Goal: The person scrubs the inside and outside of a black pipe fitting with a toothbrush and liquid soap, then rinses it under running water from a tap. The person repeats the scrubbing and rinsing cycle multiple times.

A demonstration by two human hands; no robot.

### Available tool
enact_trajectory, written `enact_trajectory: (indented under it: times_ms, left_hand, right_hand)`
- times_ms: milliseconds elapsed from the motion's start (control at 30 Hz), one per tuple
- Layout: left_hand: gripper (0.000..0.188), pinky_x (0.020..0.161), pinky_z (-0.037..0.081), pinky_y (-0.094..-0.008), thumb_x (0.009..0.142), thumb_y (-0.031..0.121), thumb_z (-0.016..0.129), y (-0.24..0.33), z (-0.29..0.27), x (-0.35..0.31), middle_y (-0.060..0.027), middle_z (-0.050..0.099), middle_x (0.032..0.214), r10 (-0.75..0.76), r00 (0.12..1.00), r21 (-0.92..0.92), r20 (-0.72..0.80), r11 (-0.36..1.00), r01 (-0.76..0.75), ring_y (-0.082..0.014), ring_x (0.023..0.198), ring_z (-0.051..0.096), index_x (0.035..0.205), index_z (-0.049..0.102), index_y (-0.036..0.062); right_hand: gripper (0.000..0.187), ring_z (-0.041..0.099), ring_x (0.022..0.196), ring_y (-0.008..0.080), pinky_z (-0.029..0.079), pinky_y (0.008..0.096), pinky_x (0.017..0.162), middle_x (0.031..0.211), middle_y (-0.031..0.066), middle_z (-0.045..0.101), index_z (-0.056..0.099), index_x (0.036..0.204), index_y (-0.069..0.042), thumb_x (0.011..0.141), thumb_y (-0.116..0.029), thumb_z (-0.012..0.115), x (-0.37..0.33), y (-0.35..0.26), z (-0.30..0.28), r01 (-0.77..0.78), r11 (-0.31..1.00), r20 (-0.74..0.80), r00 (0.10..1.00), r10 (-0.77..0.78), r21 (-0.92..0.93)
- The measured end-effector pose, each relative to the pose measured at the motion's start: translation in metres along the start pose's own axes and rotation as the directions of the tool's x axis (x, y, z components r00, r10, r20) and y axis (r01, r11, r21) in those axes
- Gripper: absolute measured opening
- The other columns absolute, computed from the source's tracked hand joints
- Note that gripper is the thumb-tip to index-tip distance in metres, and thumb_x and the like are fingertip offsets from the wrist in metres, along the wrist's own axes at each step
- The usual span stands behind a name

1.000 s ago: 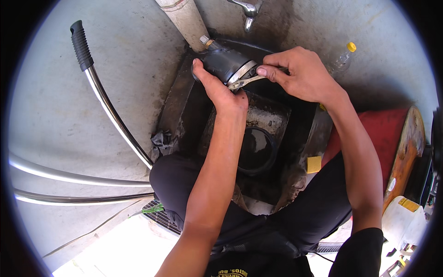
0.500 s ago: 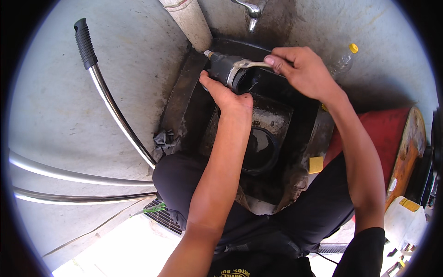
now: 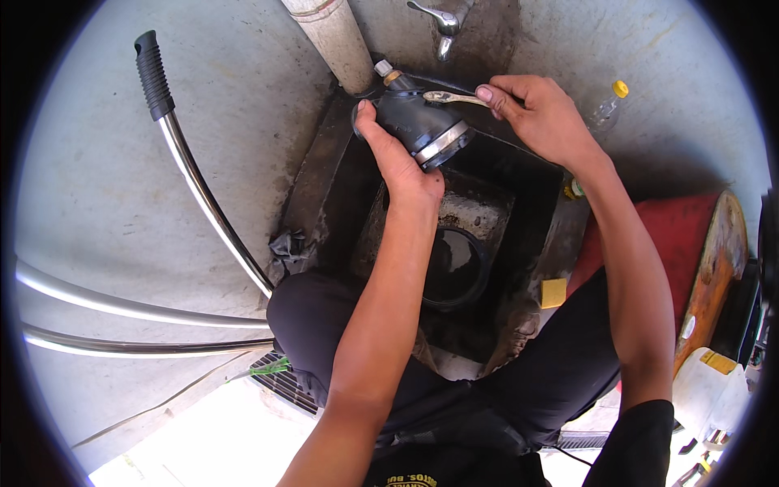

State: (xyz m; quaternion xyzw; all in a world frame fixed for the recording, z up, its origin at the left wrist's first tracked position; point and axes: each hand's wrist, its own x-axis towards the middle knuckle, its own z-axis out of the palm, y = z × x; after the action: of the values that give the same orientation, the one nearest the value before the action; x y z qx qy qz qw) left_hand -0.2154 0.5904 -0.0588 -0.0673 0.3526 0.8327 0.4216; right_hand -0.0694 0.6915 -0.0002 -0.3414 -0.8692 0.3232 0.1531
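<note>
My left hand (image 3: 398, 162) is wrapped round a black tube-like rubber part (image 3: 412, 116) above a dark sunken sink (image 3: 316, 166). A metal band clamp (image 3: 443, 144) circles its wide end, which tilts toward the lower right. At its narrow end is a small fitting (image 3: 388, 71) with a pale cap. Pinched in my right hand (image 3: 531, 109) is a slim, worn brush like a toothbrush (image 3: 456, 98). Its head lies against the upper side of the black part. Below, a round dark bowl (image 3: 466, 280) of shiny liquid sits in the sink.
A tap (image 3: 444, 28) and thick pale pipe (image 3: 329, 40) stand behind the sink. On its right are a yellow sponge (image 3: 553, 292), a clear bottle (image 3: 607, 112) and a red drum (image 3: 657, 235). A curved metal bar with a black grip (image 3: 152, 77) rises at left.
The black part has turned in my left hand, its open end swinging downward out of sight and its capped fitting rising. The brush has moved from near the clamp onto the part's upper side.
</note>
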Motion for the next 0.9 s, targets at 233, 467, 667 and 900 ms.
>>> enact_trajectory:
  times_ms: [233,467,667,900]
  left_hand:
    - [0.062,0.093,0.059,-0.0398,0.102,0.068,0.056,-0.007,0.001,-0.003,-0.0056,0.072,0.118,-0.007,0.989,0.068,0.147,0.998,-0.003,-0.0212,0.104,0.072,0.127,0.064,0.0118]
    - [0.06,0.096,0.058,-0.0399,0.108,0.06,0.049,-0.007,0.003,-0.003,-0.0075,0.073,0.119,-0.032,0.982,0.132,0.188,0.991,0.007,-0.0226,0.106,0.071,0.131,0.064,0.0074]
    - [0.062,0.096,0.058,-0.0402,0.108,0.06,0.051,-0.014,-0.001,0.002,-0.0088,0.072,0.122,0.015,0.989,0.2,0.149,0.979,-0.045,-0.0217,0.108,0.071,0.136,0.062,0.0059]
    - [0.059,0.093,0.058,-0.0372,0.102,0.055,0.069,-0.014,0.003,-0.006,-0.0094,0.067,0.119,0.072,0.975,0.228,0.209,0.966,-0.121,-0.0186,0.108,0.068,0.128,0.058,0.0023]
  right_hand:
    - [0.041,0.072,0.086,0.0369,0.055,0.0459,0.08,0.084,0.014,0.074,0.079,0.112,-0.013,0.105,-0.05,0.063,0.002,0.002,-0.001,0.012,0.996,-0.027,1.0,-0.015,-0.09]
    - [0.046,0.071,0.081,0.0347,0.054,0.0456,0.078,0.08,0.0103,0.073,0.079,0.102,-0.011,0.106,-0.054,0.061,0.008,0.0,-0.013,-0.031,0.992,-0.05,0.998,0.025,-0.126]
    - [0.047,0.07,0.077,0.0324,0.054,0.0448,0.075,0.077,0.0107,0.07,0.077,0.098,-0.009,0.107,-0.051,0.059,0.002,-0.008,-0.002,-0.022,0.988,-0.192,0.981,-0.008,-0.15]
    - [0.051,0.065,0.074,0.0329,0.051,0.0454,0.073,0.079,0.014,0.069,0.074,0.094,-0.002,0.107,-0.05,0.061,0.008,0.016,-0.021,-0.005,1.0,-0.075,0.997,0.007,0.027]
